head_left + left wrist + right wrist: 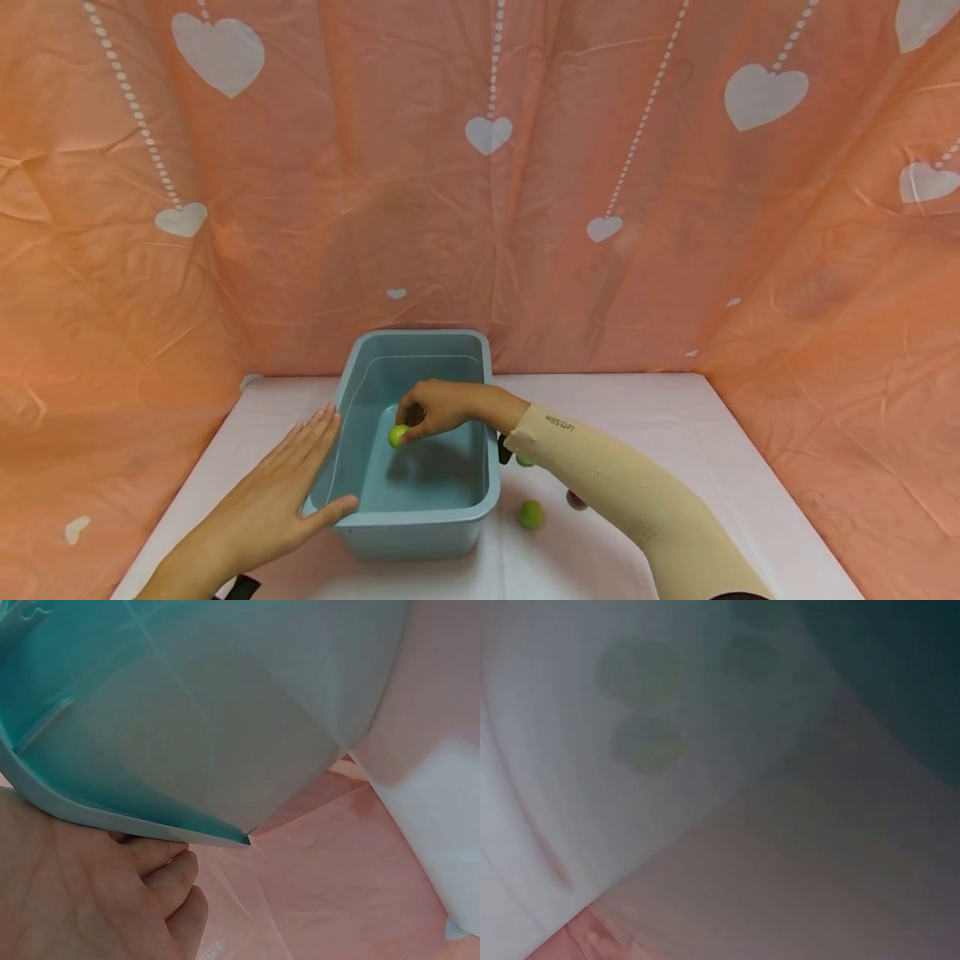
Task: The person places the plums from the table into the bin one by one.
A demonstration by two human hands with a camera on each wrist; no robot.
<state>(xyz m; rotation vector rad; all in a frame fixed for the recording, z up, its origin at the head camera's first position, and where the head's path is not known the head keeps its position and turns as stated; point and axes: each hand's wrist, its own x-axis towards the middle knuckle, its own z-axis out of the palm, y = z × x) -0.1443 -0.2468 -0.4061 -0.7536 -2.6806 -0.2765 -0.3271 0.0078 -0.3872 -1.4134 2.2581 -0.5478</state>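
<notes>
A blue-grey plastic basin [416,518] stands on the white table. My right hand [442,407] reaches into it from the right and pinches a small, round yellow-green ball [398,435] between thumb and fingers, above the basin's floor. My left hand [281,479] is at the basin's left rim, fingers straight along the outside and thumb by the near corner. In the left wrist view, the palm [67,885] lies against the rim [135,827]. The right hand is out of its own wrist view, which is dark and blurred.
On the table right of the basin lie a green ball [531,514], another green one [524,460] partly hidden by my sleeved forearm [622,483], and a brownish round thing [576,500]. Pink sheeting [420,208] with white hearts hangs behind and at both sides.
</notes>
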